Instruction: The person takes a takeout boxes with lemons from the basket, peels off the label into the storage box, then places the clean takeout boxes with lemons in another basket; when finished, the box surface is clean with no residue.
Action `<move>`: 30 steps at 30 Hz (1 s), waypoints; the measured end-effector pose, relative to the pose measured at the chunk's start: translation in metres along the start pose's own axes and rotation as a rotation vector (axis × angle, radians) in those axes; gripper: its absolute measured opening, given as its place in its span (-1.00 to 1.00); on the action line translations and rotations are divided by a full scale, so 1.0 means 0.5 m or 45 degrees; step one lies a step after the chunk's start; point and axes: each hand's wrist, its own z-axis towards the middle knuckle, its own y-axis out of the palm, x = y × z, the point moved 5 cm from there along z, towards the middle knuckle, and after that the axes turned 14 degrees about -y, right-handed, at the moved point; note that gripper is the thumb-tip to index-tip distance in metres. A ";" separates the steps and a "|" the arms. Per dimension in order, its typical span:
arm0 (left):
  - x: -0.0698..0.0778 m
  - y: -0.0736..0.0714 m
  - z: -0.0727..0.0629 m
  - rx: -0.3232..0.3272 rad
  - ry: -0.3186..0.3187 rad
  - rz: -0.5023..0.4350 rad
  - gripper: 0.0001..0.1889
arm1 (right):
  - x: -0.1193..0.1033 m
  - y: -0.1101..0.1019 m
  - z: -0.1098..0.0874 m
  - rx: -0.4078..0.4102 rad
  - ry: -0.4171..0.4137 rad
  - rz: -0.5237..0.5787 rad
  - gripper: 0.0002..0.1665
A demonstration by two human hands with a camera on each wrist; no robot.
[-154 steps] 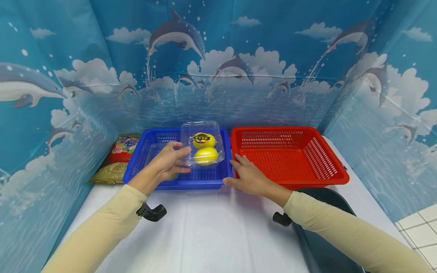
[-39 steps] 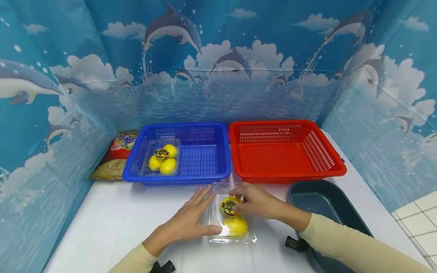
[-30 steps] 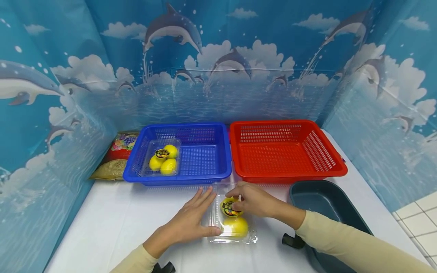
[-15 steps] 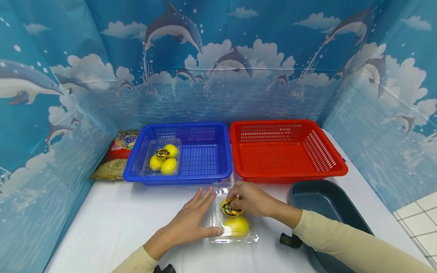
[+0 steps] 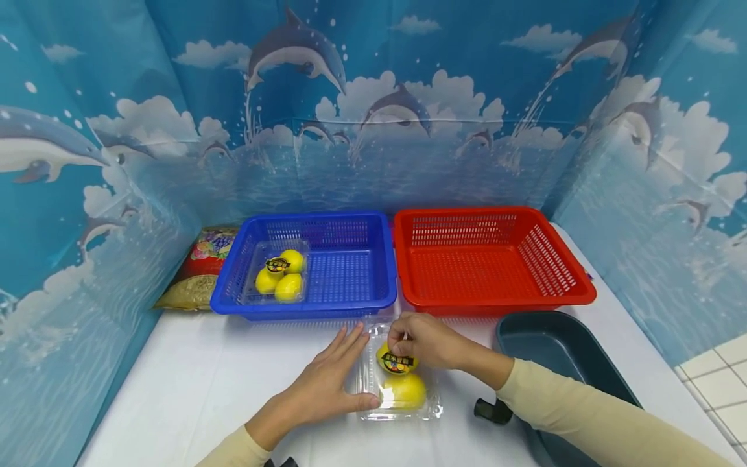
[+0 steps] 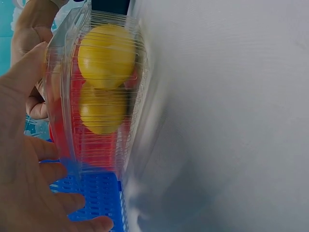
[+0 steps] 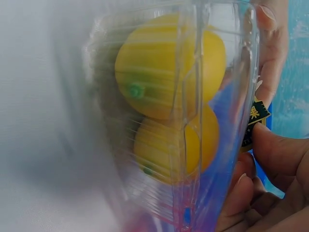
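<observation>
A clear plastic clamshell box (image 5: 372, 376) with yellow lemons (image 5: 404, 392) inside lies on the white table in front of the baskets. On its lid is a round black-and-gold sticker (image 5: 398, 364). My right hand (image 5: 430, 340) pinches the sticker's edge between thumb and fingers; in the right wrist view the sticker (image 7: 256, 118) stands up from the lid there. Along the box's left side rests my left hand (image 5: 321, 383), fingers straight and spread, thumb at the near left corner. The left wrist view shows two lemons (image 6: 105, 58) through the ribbed side wall.
Behind the box stands a blue basket (image 5: 350, 305) holding another clear box of lemons (image 5: 288, 287). A red basket (image 5: 496, 303) is beside it on the right. A dark grey tub (image 5: 548, 340) lies under my right forearm. A red-and-gold bag (image 5: 195, 272) leans at the left.
The box has come out of the blue basket onto the table. My right hand has left the red basket's edge for the sticker, lately shifting slightly along its edge; my left hand stays still.
</observation>
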 end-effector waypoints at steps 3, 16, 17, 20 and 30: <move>0.000 0.001 0.000 0.005 0.005 0.014 0.17 | 0.001 0.000 -0.001 -0.010 0.011 0.028 -0.75; -0.003 0.007 0.000 0.010 0.012 -0.005 0.17 | 0.006 0.000 0.003 -0.091 0.022 0.124 -0.74; -0.003 0.007 -0.001 0.011 0.012 -0.004 0.16 | 0.005 0.000 0.003 -0.094 0.020 0.127 -0.74; -0.005 0.008 -0.002 0.011 0.006 -0.001 0.16 | 0.005 0.002 0.003 -0.104 0.014 0.149 -0.74; -0.003 0.005 0.001 -0.006 0.012 -0.026 0.16 | 0.010 -0.004 0.000 -0.138 0.042 0.250 -0.79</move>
